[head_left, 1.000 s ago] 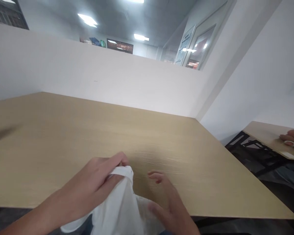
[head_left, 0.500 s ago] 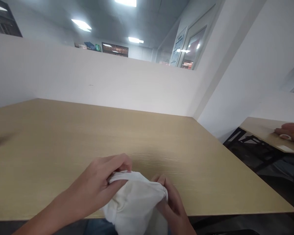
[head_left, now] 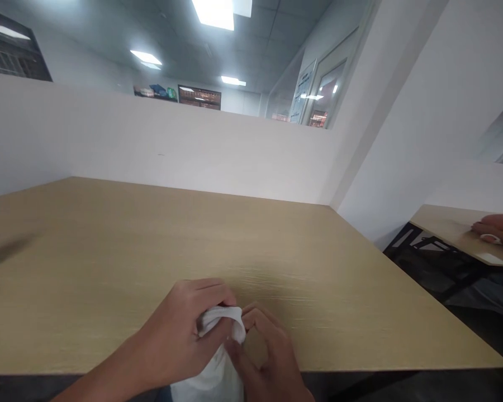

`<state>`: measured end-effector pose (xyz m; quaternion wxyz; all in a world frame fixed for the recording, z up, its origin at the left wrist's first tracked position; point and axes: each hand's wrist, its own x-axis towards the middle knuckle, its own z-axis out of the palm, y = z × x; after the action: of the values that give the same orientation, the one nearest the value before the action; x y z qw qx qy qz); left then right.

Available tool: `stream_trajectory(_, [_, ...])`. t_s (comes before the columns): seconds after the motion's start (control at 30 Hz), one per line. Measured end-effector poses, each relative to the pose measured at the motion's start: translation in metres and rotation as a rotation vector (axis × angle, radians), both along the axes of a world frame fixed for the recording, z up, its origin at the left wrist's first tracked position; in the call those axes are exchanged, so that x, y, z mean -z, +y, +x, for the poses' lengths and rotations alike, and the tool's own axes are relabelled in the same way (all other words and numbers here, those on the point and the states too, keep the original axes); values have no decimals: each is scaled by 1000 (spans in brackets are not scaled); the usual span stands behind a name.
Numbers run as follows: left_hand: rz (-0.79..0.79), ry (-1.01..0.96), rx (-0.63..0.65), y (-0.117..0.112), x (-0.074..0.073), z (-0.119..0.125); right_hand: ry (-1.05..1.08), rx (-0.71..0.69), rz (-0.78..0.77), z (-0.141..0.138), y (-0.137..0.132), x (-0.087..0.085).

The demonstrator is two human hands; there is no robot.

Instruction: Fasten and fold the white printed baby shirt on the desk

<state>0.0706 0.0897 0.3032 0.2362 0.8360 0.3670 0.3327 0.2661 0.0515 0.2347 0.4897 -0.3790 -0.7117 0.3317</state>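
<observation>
Hands meet at the near edge of a pale wooden bench [head_left: 276,245]: the left hand [head_left: 184,329] is closed around a bunched white cloth [head_left: 218,357], and the right hand [head_left: 268,357] pinches the cloth's top fold. The cloth hangs below the bench edge. White partitions [head_left: 171,145] enclose the bench under ceiling lights; another person's hand [head_left: 497,229] rests on a neighbouring bench.

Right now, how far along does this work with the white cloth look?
Early on. Nothing is laid out on the light wooden table. In hand: the left hand and right hand pinch the bunched top of a soft white cloth at the table's near edge, while the rest hangs below, out of view. Left to do: anything like spreading or folding it, since it is wholly gathered between the hands.
</observation>
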Motion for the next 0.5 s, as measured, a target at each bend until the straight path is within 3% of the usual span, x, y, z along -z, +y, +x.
stream_trajectory(0.07, [55, -1, -20, -1, 1, -2, 44, 4, 18, 0, 4, 4])
stream_trajectory(0.2, [189, 33, -73, 1, -4, -21, 242, -133, -236, 20, 8, 5])
stream_trajectory(0.3, [183, 97, -104, 4, -10, -41, 190, -216, -358, 44, 8, 3])
stream_trajectory(0.37, [185, 129, -143, 5, -14, -54, 18, -147, -302, 59, 6, 2])
stream_trajectory(0.5, [186, 172, -255, 7, -16, -74, -229, 61, -26, 82, 0, -2])
